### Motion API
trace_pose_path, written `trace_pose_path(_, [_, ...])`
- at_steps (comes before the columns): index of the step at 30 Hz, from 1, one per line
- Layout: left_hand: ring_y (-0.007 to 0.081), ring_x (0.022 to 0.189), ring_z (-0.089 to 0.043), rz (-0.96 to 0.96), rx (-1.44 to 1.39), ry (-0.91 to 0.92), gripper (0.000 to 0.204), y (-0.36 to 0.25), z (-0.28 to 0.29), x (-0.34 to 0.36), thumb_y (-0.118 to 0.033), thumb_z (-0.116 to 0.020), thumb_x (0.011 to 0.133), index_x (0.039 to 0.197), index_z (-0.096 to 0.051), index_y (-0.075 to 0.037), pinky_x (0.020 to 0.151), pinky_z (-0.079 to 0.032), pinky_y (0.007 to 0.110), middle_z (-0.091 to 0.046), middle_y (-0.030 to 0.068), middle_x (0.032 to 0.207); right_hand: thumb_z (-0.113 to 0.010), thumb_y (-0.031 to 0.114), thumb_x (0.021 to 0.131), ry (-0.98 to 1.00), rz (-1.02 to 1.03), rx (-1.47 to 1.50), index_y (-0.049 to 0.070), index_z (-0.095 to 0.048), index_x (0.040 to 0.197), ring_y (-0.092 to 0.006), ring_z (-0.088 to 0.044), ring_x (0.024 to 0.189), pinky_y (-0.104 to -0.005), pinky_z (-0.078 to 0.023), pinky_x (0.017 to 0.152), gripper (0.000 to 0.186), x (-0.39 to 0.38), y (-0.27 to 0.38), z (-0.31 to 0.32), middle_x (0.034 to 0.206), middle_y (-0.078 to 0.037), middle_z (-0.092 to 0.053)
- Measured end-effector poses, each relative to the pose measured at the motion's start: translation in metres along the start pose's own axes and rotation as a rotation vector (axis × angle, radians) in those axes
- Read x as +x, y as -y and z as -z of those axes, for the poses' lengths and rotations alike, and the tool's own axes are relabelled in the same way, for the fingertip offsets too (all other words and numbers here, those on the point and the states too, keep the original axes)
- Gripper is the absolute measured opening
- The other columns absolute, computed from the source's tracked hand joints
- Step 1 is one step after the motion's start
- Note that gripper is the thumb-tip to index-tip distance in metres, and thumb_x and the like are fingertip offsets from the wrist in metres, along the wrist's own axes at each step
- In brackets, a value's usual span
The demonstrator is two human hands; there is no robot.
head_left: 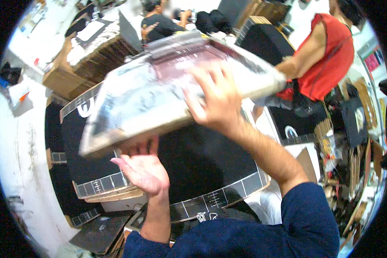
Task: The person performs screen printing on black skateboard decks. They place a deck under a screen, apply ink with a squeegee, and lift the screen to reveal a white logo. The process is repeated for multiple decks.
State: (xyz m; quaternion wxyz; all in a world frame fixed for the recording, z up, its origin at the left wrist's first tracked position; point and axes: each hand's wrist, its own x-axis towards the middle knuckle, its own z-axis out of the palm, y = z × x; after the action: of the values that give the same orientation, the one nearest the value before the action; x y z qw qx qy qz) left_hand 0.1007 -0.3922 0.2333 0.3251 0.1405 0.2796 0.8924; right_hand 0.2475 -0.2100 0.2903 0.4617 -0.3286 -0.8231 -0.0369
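A screen printing frame (pixel 135 96), pale and blurred by motion, hangs tilted above a black printing surface (pixel 189 159). Across its far part lies a grey, bar-like tool (pixel 180 45), too smeared to name, beside dark red ink (pixel 193 62). My right hand (pixel 217 99) grips the frame over its near edge, fingers spread across the top face. Below the near left edge, my left hand (pixel 146 165) is palm up with its thumb stretched out. Its fingers reach beneath the frame and are partly hidden, so contact is unclear.
A person in a red sleeveless top (pixel 327 56) stands at the right, one hand near the frame's right corner. Another person in a dark shirt (pixel 159 26) is at the back. Stacked boards (pixel 86 60) stand far left. Black boards with ruled white edges (pixel 228 195) surround me.
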Motion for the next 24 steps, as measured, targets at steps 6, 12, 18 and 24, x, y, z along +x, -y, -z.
trace_pose_path(6, [0.0406,0.133,-0.057,0.704,0.336,-0.58,0.084,0.04,0.111,-0.033,-0.067,-0.035,0.107,0.156,-0.032,0.001,0.106,-0.051,0.059,-0.048,0.0229,0.152,-0.077,0.027,0.084,0.522,-0.35,0.236,0.011,-0.062,0.134,-0.0348,-0.055,0.118,-0.0473,-0.046,0.099,0.054,-0.152,-0.017,-0.037,0.123,-0.017,-0.059])
trace_pose_path(12, [0.0199,0.077,-0.074,0.778,1.372,-0.145,0.056,0.046,0.16,-0.059,-0.056,-0.066,0.1,0.093,-0.065,-0.001,0.068,-0.061,0.038,-0.074,0.0142,0.087,-0.084,0.025,0.079,0.556,-0.238,-0.007,0.009,-0.049,0.149,-0.0386,-0.05,0.131,-0.0491,-0.043,0.111,0.079,-0.088,-0.138,-0.175,0.136,-0.019,-0.054])
trace_pose_path(18, [0.0321,0.142,-0.046,-0.285,2.117,0.636,0.071,0.065,0.188,-0.041,-0.041,-0.088,0.075,0.136,-0.063,-0.013,0.12,-0.03,0.057,-0.058,0.0097,0.144,-0.088,0.028,0.077,0.552,0.089,-0.216,0.008,-0.048,0.152,-0.0339,-0.053,0.134,-0.0467,-0.041,0.113,0.087,-0.002,-0.184,-0.27,0.135,-0.015,-0.06])
trace_pose_path(24, [0.0269,0.141,-0.049,-0.304,2.134,0.609,0.065,0.072,0.226,-0.042,-0.025,-0.081,0.071,0.135,-0.065,-0.019,0.122,-0.029,0.055,-0.06,0.0039,0.141,-0.085,0.033,0.081,0.74,0.056,-0.204,0.012,-0.065,0.121,-0.029,-0.065,0.112,-0.0471,-0.047,0.095,0.049,0.007,-0.186,-0.278,0.116,-0.007,-0.068])
